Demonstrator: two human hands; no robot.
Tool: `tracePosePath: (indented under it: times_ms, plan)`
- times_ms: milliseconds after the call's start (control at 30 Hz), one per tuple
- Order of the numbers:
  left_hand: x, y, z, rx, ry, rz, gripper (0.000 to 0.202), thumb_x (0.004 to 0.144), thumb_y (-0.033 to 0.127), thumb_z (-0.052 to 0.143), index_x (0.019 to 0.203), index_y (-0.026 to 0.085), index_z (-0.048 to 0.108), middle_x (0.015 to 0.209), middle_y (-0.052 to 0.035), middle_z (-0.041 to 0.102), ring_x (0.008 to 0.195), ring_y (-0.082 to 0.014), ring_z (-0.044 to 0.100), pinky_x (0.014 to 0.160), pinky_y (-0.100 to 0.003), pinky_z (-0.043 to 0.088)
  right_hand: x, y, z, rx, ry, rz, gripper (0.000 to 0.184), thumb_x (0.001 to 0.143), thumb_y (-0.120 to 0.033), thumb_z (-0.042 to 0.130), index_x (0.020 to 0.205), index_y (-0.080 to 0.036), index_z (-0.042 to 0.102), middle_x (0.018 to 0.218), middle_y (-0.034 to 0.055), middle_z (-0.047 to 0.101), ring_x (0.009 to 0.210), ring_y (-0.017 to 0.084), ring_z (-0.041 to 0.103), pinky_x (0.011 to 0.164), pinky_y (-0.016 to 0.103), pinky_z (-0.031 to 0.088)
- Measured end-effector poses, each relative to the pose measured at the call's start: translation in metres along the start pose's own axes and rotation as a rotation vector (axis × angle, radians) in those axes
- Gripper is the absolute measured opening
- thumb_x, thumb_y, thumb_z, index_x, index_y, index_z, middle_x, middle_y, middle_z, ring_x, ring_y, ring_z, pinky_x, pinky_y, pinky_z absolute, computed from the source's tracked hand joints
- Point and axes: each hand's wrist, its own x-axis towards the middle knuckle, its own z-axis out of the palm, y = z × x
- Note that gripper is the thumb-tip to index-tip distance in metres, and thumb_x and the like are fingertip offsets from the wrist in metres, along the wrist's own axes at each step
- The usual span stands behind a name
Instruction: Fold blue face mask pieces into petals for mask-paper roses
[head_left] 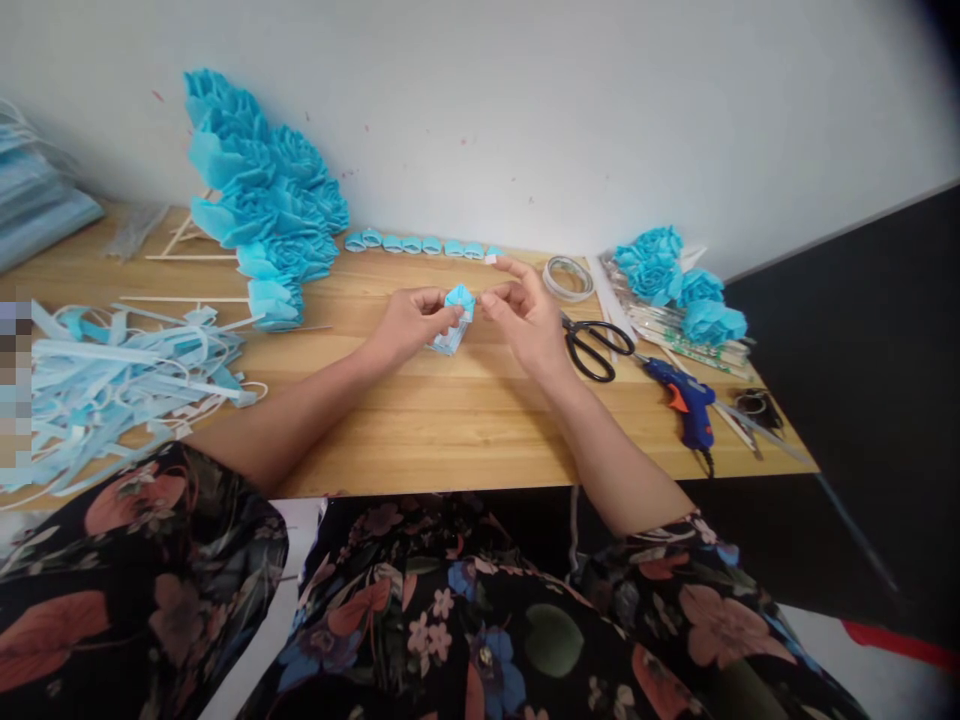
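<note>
Blue folded piece (460,296), pinched in left hand (410,320); right hand (535,322) beside

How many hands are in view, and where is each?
2: the left hand pinches the folded blue piece above the table; the right hand is just to the right of that piece.

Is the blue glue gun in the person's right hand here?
No, the glue gun lies on the wooden table, apart from the right hand, with the black-handled scissors between them.
</note>
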Motion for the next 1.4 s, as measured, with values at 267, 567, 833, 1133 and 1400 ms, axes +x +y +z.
tracePosePath:
  times_ms: [267, 567, 833, 1133, 1400]
  plan:
    - [0.0011, 0.0015, 0.0003, 0.031, 0.002, 0.015, 0.016, 0.081, 0.028, 0.068, 0.072, 0.015, 0.064, 0.060, 0.0022, 0.059, 0.054, -0.0079, 0.048, 0.053, -0.021, 0.039, -0.0008, -0.0026, -0.0021, -0.069, 0.005, -0.044, 0.025, 0.087, -0.047, 0.070, 0.086, -0.023, 0.064, 0.103, 0.0043, 0.072, 0.098, 0.019, 0.067, 0.083, 0.033, 0.054]
    - [0.0013, -0.0022, 0.0009, 0.040, -0.002, 0.083, 0.019, 0.080, 0.028, 0.067, 0.067, 0.016, 0.062, 0.060, 0.0025, 0.057, 0.056, -0.0081, 0.046, 0.053, -0.022, 0.036, -0.0018, -0.0051, -0.0007, -0.118, -0.069, -0.030, 0.019, 0.087, -0.041, 0.068, 0.084, -0.023, 0.065, 0.111, 0.0060, 0.072, 0.105, 0.021, 0.066, 0.087, 0.037, 0.054]
    - [0.0015, -0.0048, -0.0002, 0.105, -0.014, 0.121, 0.024, 0.083, 0.031, 0.067, 0.066, 0.017, 0.059, 0.063, 0.0014, 0.056, 0.058, -0.0094, 0.047, 0.053, -0.022, 0.036, -0.0025, -0.0043, 0.0012, -0.114, -0.072, -0.029, 0.017, 0.086, -0.039, 0.068, 0.083, -0.022, 0.064, 0.101, 0.0045, 0.074, 0.095, 0.019, 0.067, 0.084, 0.035, 0.055]
    - [0.0010, -0.0056, 0.0000, 0.103, -0.039, 0.131, 0.025, 0.079, 0.038, 0.065, 0.066, 0.017, 0.060, 0.063, 0.0003, 0.056, 0.060, -0.0105, 0.046, 0.054, -0.023, 0.035, -0.0027, -0.0069, 0.0010, -0.177, -0.065, -0.026, 0.016, 0.087, -0.036, 0.065, 0.081, -0.022, 0.063, 0.085, 0.0003, 0.072, 0.079, 0.015, 0.064, 0.079, 0.032, 0.053]
    - [-0.0017, -0.0001, 0.0013, 0.078, -0.053, 0.098, 0.023, 0.083, 0.034, 0.066, 0.068, 0.017, 0.060, 0.066, 0.0004, 0.059, 0.061, -0.0108, 0.051, 0.057, -0.025, 0.036, -0.0040, -0.0060, 0.0040, -0.201, -0.014, -0.039, 0.016, 0.086, -0.038, 0.066, 0.080, -0.023, 0.065, 0.083, 0.0000, 0.072, 0.078, 0.016, 0.063, 0.082, 0.035, 0.055]
